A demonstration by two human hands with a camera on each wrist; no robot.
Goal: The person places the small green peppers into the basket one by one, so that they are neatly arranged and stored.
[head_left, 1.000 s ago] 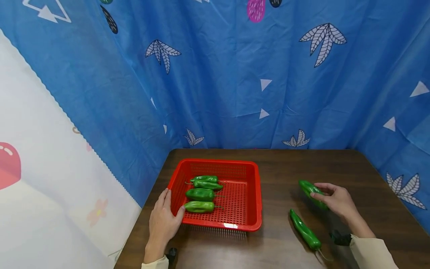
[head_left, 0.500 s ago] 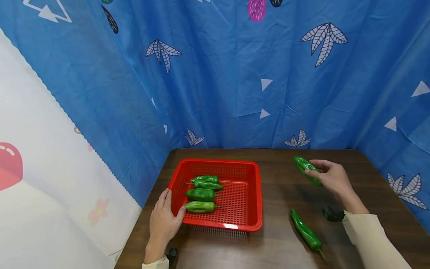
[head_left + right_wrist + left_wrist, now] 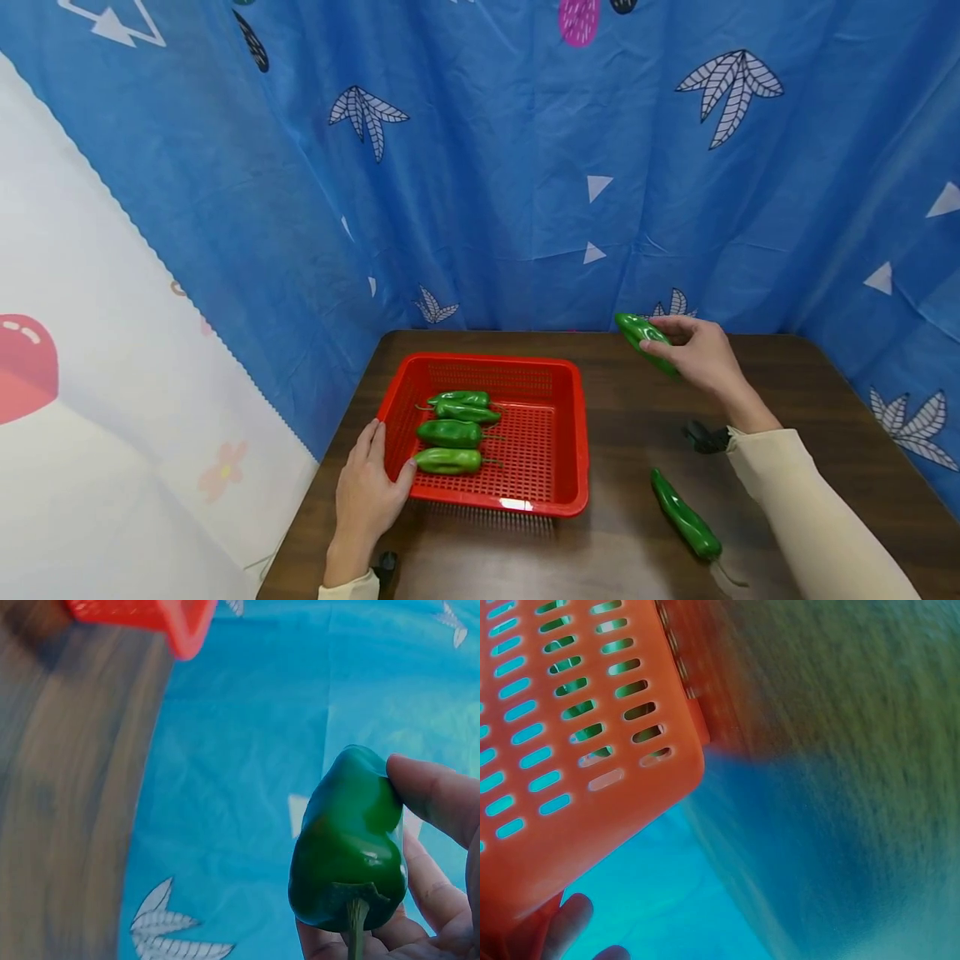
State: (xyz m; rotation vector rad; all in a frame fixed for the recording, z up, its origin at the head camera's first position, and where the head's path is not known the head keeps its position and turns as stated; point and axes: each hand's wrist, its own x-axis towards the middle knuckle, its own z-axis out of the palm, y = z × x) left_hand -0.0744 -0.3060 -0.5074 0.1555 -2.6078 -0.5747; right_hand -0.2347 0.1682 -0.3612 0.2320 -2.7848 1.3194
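My right hand (image 3: 701, 354) holds a green pepper (image 3: 637, 331) in the air above the far right part of the table. In the right wrist view, thumb and fingers pinch this pepper (image 3: 349, 847), its stem towards the camera. My left hand (image 3: 367, 492) grips the near left corner of a red plastic basket (image 3: 581, 442). Several green peppers (image 3: 448, 433) lie side by side in the basket's left half. The left wrist view shows the slotted basket wall (image 3: 637, 791) and a few fingertips (image 3: 574, 911).
Another green pepper (image 3: 686, 517) lies on the brown wooden table (image 3: 615, 550), right of the basket. A blue patterned curtain (image 3: 495, 183) hangs behind the table, and a white cloth (image 3: 112, 400) hangs on the left.
My right hand has lifted the pepper off the right side of the table and carried it up, away and to the left. The left hand stays on the basket.
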